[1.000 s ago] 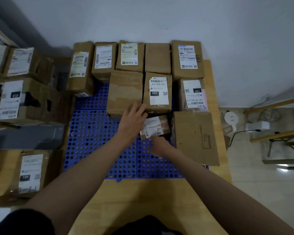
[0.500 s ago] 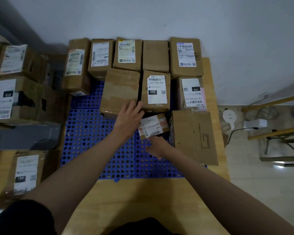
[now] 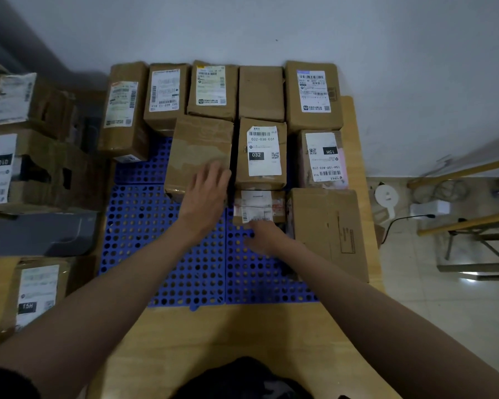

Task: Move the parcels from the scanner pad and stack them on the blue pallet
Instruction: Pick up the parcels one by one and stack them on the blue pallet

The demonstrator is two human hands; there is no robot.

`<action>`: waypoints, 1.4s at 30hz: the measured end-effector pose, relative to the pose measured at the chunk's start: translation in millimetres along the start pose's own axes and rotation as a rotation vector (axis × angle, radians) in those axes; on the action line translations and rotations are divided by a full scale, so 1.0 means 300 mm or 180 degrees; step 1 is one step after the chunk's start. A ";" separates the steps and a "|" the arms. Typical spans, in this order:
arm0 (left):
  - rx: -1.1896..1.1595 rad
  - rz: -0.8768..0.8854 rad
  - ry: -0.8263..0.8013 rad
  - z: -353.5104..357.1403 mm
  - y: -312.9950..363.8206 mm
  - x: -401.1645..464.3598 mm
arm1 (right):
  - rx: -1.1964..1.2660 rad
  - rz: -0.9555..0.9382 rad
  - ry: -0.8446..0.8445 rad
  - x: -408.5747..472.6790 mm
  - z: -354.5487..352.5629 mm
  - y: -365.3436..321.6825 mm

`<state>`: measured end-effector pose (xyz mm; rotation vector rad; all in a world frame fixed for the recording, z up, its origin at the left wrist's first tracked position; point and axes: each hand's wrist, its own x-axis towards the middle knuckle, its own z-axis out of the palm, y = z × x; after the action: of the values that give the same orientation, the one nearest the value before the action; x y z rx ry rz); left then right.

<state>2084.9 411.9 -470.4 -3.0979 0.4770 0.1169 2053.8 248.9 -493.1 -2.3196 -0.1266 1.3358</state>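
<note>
- Our left hand [image 3: 203, 194] lies flat and loose on a plain brown box [image 3: 199, 151].
- Our right hand [image 3: 264, 236] touches the small parcel [image 3: 257, 207] on the blue pallet [image 3: 162, 237]; we cannot tell its grip.

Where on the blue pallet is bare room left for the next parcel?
The blue pallet is bare along its near edge and left half, bordered by the unlabelled parcel, the left hand and the table edge. The back rows and the right side, by the large flat box, are crowded.
</note>
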 end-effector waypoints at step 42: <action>-0.1707 -0.0352 -0.2424 -0.081 0.489 -0.183 | 0.0013 0.1313 0.1652 -0.473 0.002 0.274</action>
<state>1990.4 288.1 -441.1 -3.1574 0.2614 1.5671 1966.7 133.4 -415.7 -2.6974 0.5411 0.8436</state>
